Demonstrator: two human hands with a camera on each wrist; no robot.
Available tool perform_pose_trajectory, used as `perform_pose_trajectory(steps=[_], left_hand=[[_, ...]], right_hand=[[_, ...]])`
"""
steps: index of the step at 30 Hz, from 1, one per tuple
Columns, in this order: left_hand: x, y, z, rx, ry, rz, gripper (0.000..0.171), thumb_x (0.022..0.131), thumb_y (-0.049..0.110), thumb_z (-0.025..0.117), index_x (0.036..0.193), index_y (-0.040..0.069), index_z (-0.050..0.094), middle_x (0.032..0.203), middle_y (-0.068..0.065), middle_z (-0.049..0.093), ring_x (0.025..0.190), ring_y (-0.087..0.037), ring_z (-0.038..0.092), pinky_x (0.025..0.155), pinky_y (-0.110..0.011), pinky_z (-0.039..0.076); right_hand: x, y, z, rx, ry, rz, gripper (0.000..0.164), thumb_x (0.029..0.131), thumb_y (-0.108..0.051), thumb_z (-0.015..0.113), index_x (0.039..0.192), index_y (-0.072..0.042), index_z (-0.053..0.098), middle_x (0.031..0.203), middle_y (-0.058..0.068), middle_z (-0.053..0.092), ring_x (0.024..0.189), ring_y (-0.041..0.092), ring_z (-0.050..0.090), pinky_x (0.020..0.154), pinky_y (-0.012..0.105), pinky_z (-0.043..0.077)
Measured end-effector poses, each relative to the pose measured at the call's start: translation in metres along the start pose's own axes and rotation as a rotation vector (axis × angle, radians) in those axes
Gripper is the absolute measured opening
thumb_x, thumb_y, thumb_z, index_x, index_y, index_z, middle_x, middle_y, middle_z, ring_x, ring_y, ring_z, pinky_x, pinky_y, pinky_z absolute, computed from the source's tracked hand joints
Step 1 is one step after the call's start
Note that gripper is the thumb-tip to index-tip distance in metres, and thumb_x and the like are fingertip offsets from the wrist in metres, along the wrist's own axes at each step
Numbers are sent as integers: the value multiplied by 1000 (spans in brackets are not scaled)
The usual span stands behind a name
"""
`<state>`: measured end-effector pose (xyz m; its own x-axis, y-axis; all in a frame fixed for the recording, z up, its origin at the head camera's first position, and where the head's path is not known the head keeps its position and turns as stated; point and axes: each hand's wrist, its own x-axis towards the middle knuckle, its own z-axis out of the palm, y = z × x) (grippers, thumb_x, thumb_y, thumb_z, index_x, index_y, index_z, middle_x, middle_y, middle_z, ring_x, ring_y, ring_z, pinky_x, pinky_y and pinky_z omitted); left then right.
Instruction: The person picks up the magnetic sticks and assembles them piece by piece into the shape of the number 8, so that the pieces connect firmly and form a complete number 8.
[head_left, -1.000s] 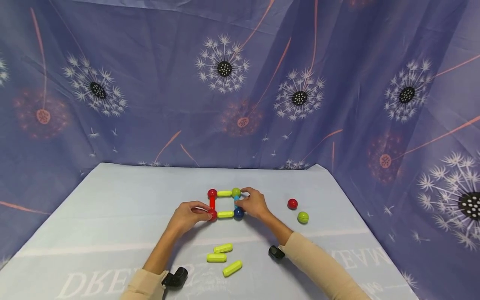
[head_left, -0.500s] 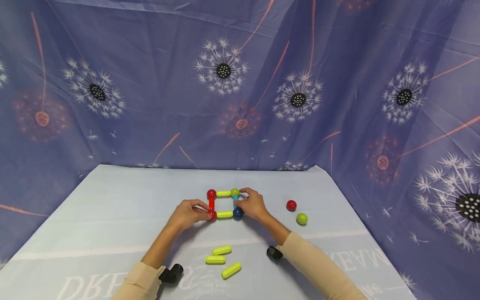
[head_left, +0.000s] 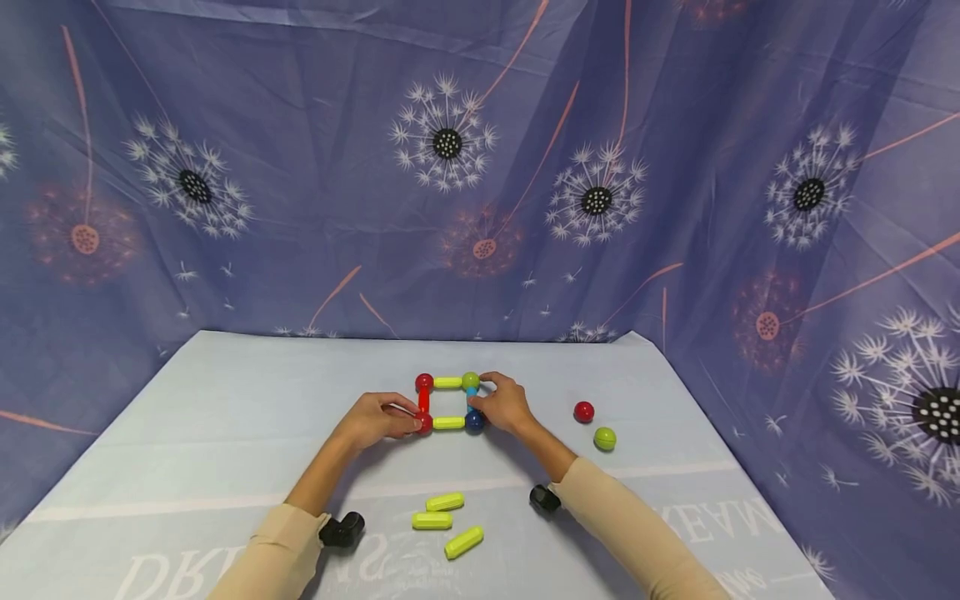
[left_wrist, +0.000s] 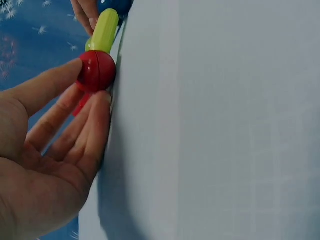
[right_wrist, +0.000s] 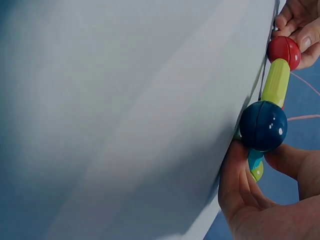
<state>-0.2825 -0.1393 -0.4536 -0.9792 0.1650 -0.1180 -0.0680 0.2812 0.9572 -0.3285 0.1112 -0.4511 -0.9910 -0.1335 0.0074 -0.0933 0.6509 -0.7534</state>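
Note:
A square frame of magnetic-looking rods and balls lies between both hands. Its corners are a far red ball (head_left: 424,382), a green ball (head_left: 470,381), a dark blue ball (right_wrist: 263,126) and a near red ball (left_wrist: 97,71). Two yellow-green rods, the near one (head_left: 449,423) and the far one (head_left: 448,382), join them, with a red rod (head_left: 423,401) on the left and a light blue rod (right_wrist: 255,159) on the right. My left hand (head_left: 375,417) pinches the near red ball between thumb and fingers. My right hand (head_left: 504,406) grips the light blue rod's side, beside the dark blue ball.
Several loose yellow-green rods, one of them the angled rod (head_left: 464,542), lie nearer the front of the pale cloth-covered table (head_left: 225,417). To the right sit a loose red ball (head_left: 583,412) and a loose green ball (head_left: 604,438). A patterned curtain (head_left: 337,208) hangs behind.
The square frame, held by both hands, has shifted slightly upward in the head view over the last half second. The loose rods and balls stay put.

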Motion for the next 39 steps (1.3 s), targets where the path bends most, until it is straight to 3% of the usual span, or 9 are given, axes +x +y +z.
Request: perform_pose_trajectory(steps=[13,20,31,39], left_hand=[[15,-11,-13,-43,-93,-13,30,85,13,81,111,-2,73,101,-12,77,89,-21,74,80,-33,60],[16,-17,-15,-50,-76,-2,34,82,16,84,111,0,74,99,-7,79,89,-15,73,78,-27,57],[16,-22,-17,-74,-68,5,34,83,15,84,111,-1,74,97,-6,79,89,-12,72,81,-25,54],[15,-18,-16,-74,-57,-19,35,82,18,85,111,1,75,98,-5,79,91,-13,73,82,-25,53]], right_hand=[[7,2,2,-36,15,27,53,89,-29,77,135,-8,63,94,11,75,83,19,69,69,30,51],[8,2,1,-55,16,31,53,89,-31,77,135,-9,64,102,13,74,90,22,69,73,34,53],[7,2,-1,8,-39,28,54,93,-28,74,141,-8,59,82,7,75,66,12,69,60,25,49],[6,0,-6,8,-49,28,56,93,-30,73,142,-6,57,80,7,74,65,13,69,60,26,50]])
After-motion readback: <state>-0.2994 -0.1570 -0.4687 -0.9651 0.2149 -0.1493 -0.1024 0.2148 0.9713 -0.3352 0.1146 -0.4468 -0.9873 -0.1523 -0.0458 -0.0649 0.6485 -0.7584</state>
